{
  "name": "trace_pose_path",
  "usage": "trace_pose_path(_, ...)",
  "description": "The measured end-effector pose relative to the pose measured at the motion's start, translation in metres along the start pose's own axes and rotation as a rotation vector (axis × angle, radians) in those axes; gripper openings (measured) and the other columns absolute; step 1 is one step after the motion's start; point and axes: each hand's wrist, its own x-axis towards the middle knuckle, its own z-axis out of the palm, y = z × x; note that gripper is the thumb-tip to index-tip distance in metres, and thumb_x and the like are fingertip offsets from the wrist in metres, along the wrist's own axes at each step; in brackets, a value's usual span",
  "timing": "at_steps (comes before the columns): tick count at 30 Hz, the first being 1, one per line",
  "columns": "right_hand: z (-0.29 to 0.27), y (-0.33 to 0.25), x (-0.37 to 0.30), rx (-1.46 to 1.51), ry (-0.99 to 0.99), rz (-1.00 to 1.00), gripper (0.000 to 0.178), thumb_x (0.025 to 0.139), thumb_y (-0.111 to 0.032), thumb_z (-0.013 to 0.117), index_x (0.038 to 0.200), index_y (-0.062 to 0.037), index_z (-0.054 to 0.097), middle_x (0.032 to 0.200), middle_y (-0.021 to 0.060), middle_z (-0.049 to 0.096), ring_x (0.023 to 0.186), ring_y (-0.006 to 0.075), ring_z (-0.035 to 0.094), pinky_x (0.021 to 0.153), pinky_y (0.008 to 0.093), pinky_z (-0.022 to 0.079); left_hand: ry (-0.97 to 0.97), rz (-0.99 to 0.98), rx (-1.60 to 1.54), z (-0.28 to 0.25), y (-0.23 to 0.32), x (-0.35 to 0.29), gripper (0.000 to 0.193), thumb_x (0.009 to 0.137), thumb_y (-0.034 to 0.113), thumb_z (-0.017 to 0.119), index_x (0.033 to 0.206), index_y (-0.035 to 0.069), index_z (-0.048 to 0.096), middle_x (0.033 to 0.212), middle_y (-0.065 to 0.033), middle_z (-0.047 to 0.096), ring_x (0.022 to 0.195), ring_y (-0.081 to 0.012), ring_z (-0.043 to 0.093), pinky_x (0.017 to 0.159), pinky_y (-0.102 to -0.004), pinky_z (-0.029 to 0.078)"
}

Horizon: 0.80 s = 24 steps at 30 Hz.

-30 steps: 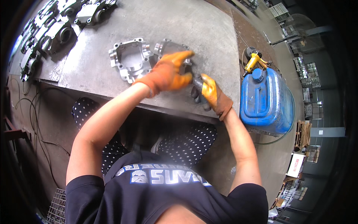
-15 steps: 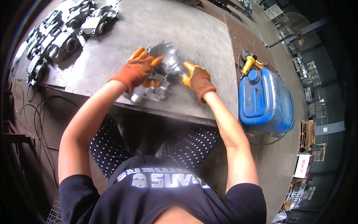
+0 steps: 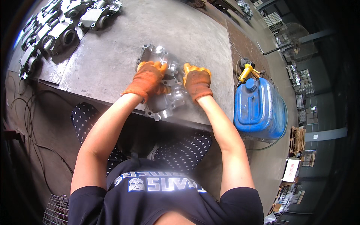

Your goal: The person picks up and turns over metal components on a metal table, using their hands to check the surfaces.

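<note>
My left hand (image 3: 147,79), in an orange work glove, is closed over a silvery metal casting (image 3: 165,104) with round bores and bolt lugs. Metal shows on the far and near sides of the glove; whether it is one piece or two cannot be told, as the glove covers the middle and motion blurs the right side. My right hand (image 3: 198,81), gloved alike with yellowish fingertips, is beside the casting's right end. Its fingers are curled closed, and what they hold, if anything, is hidden.
The casting lies near the front edge of a grey metal tabletop (image 3: 112,48). Several similar castings (image 3: 60,35) crowd the far left. At the right stand a blue plastic jerrycan (image 3: 258,105) and a yellow angle grinder (image 3: 246,73). Cables (image 3: 32,123) trail on the floor at left.
The casting has come lower and turned, its near part shifting right toward the table edge. My left hand has moved right and nearer; my right hand's fingers have curled from pointing left.
</note>
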Motion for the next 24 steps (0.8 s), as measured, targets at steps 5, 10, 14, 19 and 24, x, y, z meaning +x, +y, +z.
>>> trace_pose_path(5, 0.012, -0.017, 0.008, -0.177, 0.173, -0.005, 0.018, 0.087, -0.026, 0.067, 0.096, -0.0113, 0.061, 0.083, 0.0072, 0.072, 0.076, 0.0269, 0.073, 0.064, 0.0408, 0.052, 0.038, -0.008, -0.013, 0.0, -0.002, -0.003, 0.074, 0.068, 0.052, 0.083, 0.125, 0.01, 0.062, 0.114, -0.0111, 0.067, 0.112, -0.0326, 0.062, 0.098, -0.0444, 0.046)
trace_pose_path(10, 0.005, -0.022, -0.001, -0.239, 0.179, 0.017, 0.014, 0.088, -0.021, 0.064, 0.096, -0.0115, 0.059, 0.08, 0.0051, 0.07, 0.073, 0.0251, 0.072, 0.062, 0.04, 0.052, 0.008, -0.022, -0.02, -0.002, -0.001, -0.002, 0.073, 0.068, 0.053, 0.083, 0.124, 0.01, 0.063, 0.115, -0.0102, 0.067, 0.114, -0.0321, 0.062, 0.098, -0.0448, 0.046)
trace_pose_path(14, 0.005, -0.021, 0.001, -0.219, 0.168, 0.034, 0.014, 0.088, -0.02, 0.064, 0.098, -0.0117, 0.058, 0.079, 0.0044, 0.069, 0.07, 0.0252, 0.071, 0.061, 0.0394, 0.051, -0.002, -0.009, -0.023, -0.003, -0.002, -0.002, 0.072, 0.069, 0.053, 0.083, 0.123, 0.011, 0.063, 0.115, -0.0101, 0.067, 0.114, -0.0312, 0.062, 0.097, -0.0437, 0.046)
trace_pose_path(19, 0.011, -0.021, 0.002, -0.288, 0.227, 0.01, 0.012, 0.088, -0.017, 0.062, 0.098, -0.0105, 0.059, 0.08, 0.0057, 0.07, 0.07, 0.0259, 0.071, 0.059, 0.0392, 0.05, 0.021, -0.004, -0.037, -0.001, -0.002, -0.002, 0.072, 0.068, 0.052, 0.084, 0.123, 0.01, 0.063, 0.115, -0.01, 0.068, 0.113, -0.0308, 0.063, 0.096, -0.0439, 0.047)
trace_pose_path(24, 0.005, -0.021, 0.008, -0.344, 0.168, -0.007, 0.022, 0.089, -0.016, 0.059, 0.109, -0.0083, 0.067, 0.084, 0.0032, 0.072, 0.075, 0.0223, 0.071, 0.066, 0.0401, 0.05, -0.009, -0.079, -0.014, -0.005, 0.015, -0.003, 0.073, 0.068, 0.052, 0.084, 0.124, 0.011, 0.062, 0.116, -0.0083, 0.068, 0.113, -0.0287, 0.063, 0.093, -0.0437, 0.048)
